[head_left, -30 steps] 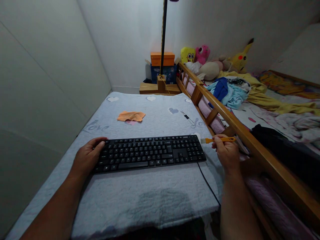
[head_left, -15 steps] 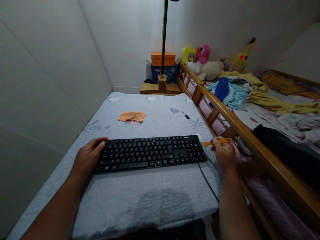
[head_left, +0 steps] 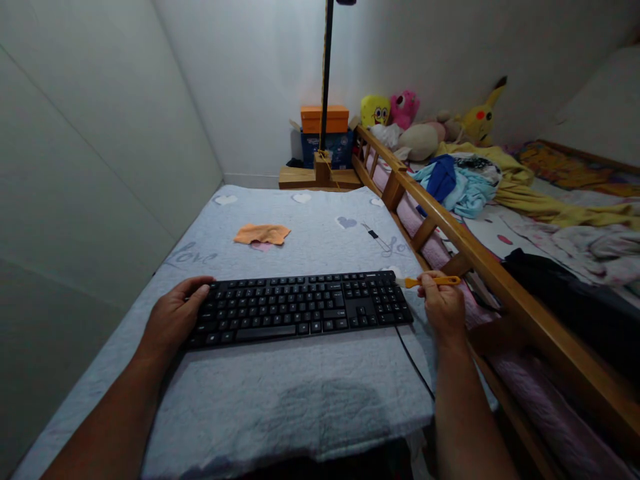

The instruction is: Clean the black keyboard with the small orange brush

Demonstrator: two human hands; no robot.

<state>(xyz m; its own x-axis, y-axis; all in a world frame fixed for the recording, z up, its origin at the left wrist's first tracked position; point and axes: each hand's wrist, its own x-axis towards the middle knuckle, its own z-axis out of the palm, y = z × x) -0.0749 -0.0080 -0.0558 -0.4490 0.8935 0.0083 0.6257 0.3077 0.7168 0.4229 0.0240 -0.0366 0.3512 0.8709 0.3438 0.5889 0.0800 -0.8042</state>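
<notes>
A black computer keyboard (head_left: 290, 309) lies across the cloth-covered table, its cable (head_left: 415, 363) running off toward the near right. My left hand (head_left: 179, 308) grips the keyboard's left end, thumb on top. In my right hand (head_left: 441, 300) is a small brush (head_left: 434, 281) with an orange handle, pinched between thumb and fingers. Its pale bristles touch or hover just over the keyboard's upper right corner; which of the two I cannot tell.
Beyond the keyboard lie an orange cloth (head_left: 262, 234) and a thin wire tool with a black middle (head_left: 373, 234). A wooden bed rail (head_left: 450, 230) runs along the right side. At the back stand a dark pole (head_left: 327, 80) and an orange box (head_left: 325, 119).
My right hand has moved the brush slightly up and left, from the keyboard's right edge to its upper right corner. The left hand keeps its hold.
</notes>
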